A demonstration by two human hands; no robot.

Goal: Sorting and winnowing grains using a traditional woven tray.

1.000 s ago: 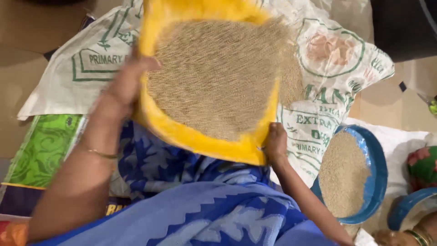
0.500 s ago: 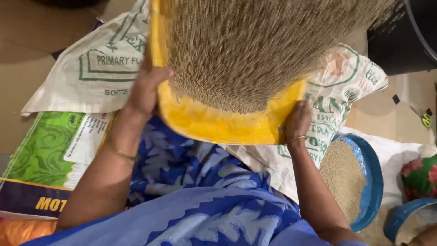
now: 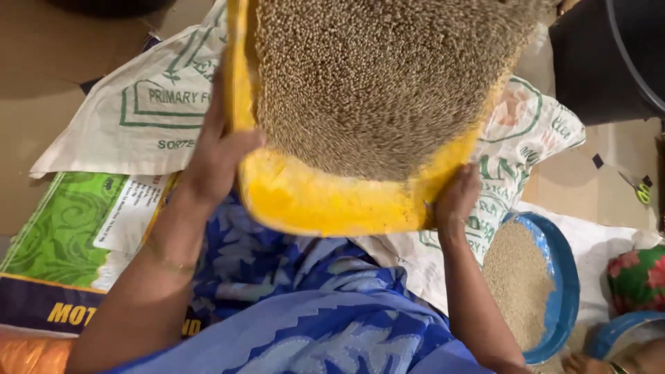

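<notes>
A yellow winnowing tray (image 3: 325,201) full of small brown grain (image 3: 374,83) fills the upper middle of the head view, tilted away from me so the grain lies toward its far end and the near yellow rim shows bare. My left hand (image 3: 215,156) grips the tray's left edge, thumb over the rim. My right hand (image 3: 457,197) clasps the lower right corner of the tray. Both forearms reach up from my blue patterned clothing (image 3: 291,305).
White printed sacks (image 3: 138,118) are spread on the floor under the tray; a green sack (image 3: 62,228) lies at left. A blue plate (image 3: 561,291) of the same grain sits at right. A dark container (image 3: 609,62) stands top right. Another person's hand (image 3: 589,363) shows at bottom right.
The tray has risen closer to the camera and tilted further away; the grain has slid toward the far end, baring the near rim. Both hands keep their hold.
</notes>
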